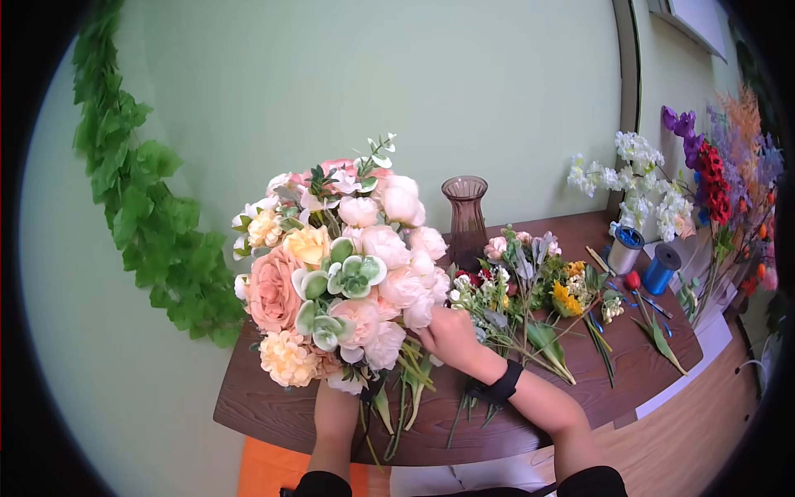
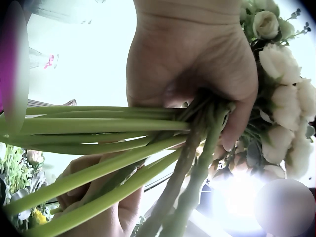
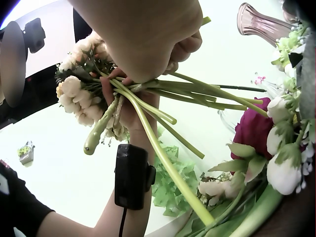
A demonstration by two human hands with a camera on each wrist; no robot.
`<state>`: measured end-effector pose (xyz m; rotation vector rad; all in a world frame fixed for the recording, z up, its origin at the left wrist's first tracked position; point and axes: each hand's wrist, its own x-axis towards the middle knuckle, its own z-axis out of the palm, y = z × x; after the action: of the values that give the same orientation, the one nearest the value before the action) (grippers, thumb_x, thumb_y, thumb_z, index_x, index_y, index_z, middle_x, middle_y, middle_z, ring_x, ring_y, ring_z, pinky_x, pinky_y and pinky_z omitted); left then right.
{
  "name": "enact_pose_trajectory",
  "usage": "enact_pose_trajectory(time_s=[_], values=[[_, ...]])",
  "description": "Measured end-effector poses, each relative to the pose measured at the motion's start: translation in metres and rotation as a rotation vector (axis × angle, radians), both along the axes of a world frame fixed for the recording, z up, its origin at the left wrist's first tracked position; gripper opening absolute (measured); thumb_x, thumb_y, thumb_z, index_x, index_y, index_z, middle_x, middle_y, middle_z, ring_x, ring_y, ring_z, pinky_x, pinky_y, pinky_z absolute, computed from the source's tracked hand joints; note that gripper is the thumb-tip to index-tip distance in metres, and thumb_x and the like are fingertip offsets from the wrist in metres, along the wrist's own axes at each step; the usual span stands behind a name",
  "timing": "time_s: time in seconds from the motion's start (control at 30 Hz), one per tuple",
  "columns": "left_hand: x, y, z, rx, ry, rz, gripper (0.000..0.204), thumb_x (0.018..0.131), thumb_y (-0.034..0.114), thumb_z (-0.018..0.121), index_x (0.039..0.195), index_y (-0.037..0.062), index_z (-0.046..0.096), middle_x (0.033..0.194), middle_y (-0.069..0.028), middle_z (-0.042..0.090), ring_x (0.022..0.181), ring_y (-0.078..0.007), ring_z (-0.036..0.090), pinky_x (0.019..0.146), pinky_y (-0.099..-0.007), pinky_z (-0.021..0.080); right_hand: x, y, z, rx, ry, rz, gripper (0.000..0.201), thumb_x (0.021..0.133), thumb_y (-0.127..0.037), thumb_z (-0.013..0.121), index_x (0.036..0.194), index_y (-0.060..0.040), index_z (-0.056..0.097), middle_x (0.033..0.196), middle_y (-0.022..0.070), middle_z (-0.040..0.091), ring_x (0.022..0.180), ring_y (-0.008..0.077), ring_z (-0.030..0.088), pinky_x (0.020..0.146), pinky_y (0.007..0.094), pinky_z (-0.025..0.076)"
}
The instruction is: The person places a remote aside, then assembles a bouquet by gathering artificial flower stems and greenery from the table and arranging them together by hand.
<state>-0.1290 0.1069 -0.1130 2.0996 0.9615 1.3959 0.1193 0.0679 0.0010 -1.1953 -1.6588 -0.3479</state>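
Bouquet (image 1: pixel 344 277) of pink, peach, cream and yellow artificial flowers sits upright over the near left part of the wooden table (image 1: pixel 265 410), its blooms facing the head camera and its green stems (image 1: pixel 406 389) fanning down toward the near edge. Left hand (image 2: pixel 192 64) is under the blooms, fingers and thumb curled tight round the gathered stems; the left wrist view shows the grip plainly, though glare washes out most of the background there. Right hand (image 1: pixel 451 335) is at the right side of the bunch, just below the flower heads; the right wrist view shows its fingers bent round the stems beside the left hand, so both hands are clamped on the same bundle. A black band (image 1: pixel 501 385) sits on the right wrist.

Loose flowers and greenery (image 1: pixel 530 290) lie in a pile on the table right of the bouquet, touching or nearly touching the right hand. Empty pink glass vase (image 1: pixel 465 211) stands at the far edge against the green wall. Two spools (image 1: pixel 644 258), one pale and one blue, stand further right, with a red-handled tool, probably scissors, near them. White, purple and red flower stems (image 1: pixel 679 178) stand at the far right. Green leaf garland (image 1: pixel 149 207) hangs down the wall on the left.
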Motion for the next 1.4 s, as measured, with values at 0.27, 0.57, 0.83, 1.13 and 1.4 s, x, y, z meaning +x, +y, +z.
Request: enact_pose_trajectory(time_s=[0.27,0.57,0.83,1.13,1.4], values=[[-0.007,-0.004,-0.001,0.025,0.117,0.061,0.017,0.077,0.014,0.044,0.081,-0.0012,0.050,0.069,-0.0132,0.052,0.059,-0.0253,0.048,0.055,-0.0323,0.038,0.006,0.004,-0.008,-0.066,-0.149,0.012,0.014,0.071,-0.012,0.056,0.079,-0.0035,0.049,0.058,0.0109,0.053,0.050,0.0288,0.053,0.044,0.0377,0.041],[0.080,0.055,0.110,0.040,0.231,0.154,0.016,0.076,0.012,0.044,0.080,-0.0021,0.050,0.069,-0.0142,0.053,0.060,-0.0265,0.049,0.056,-0.0330,0.038,0.004,0.007,-0.011,-0.161,0.016,0.084,0.014,0.070,-0.013,0.054,0.079,-0.0032,0.049,0.058,0.0134,0.052,0.051,0.0329,0.052,0.045,0.0414,0.040],[0.082,0.048,0.104,0.072,0.333,0.205,0.015,0.075,0.011,0.044,0.079,-0.0029,0.050,0.069,-0.0152,0.053,0.061,-0.0276,0.049,0.056,-0.0337,0.039,-0.001,0.003,-0.004,-0.187,0.029,0.101,0.013,0.072,-0.012,0.052,0.078,-0.0008,0.047,0.059,0.0151,0.053,0.053,0.0342,0.052,0.048,0.0430,0.041],[0.070,0.035,0.084,0.112,0.424,0.233,0.015,0.075,0.009,0.044,0.078,-0.0037,0.050,0.069,-0.0162,0.053,0.061,-0.0288,0.050,0.057,-0.0344,0.040,-0.013,-0.008,-0.003,-0.244,0.084,-0.030,0.010,0.073,-0.011,0.050,0.076,-0.0016,0.051,0.059,0.0158,0.053,0.055,0.0343,0.053,0.049,0.0424,0.042],[0.025,0.000,0.039,0.160,0.521,0.294,0.014,0.074,0.008,0.044,0.078,-0.0045,0.051,0.069,-0.0172,0.054,0.062,-0.0299,0.051,0.057,-0.0351,0.040,-0.019,-0.005,-0.018,-0.182,0.007,0.052,0.024,0.070,-0.025,0.059,0.080,-0.0039,0.054,0.066,0.0134,0.055,0.058,0.0315,0.056,0.051,0.0403,0.042]])
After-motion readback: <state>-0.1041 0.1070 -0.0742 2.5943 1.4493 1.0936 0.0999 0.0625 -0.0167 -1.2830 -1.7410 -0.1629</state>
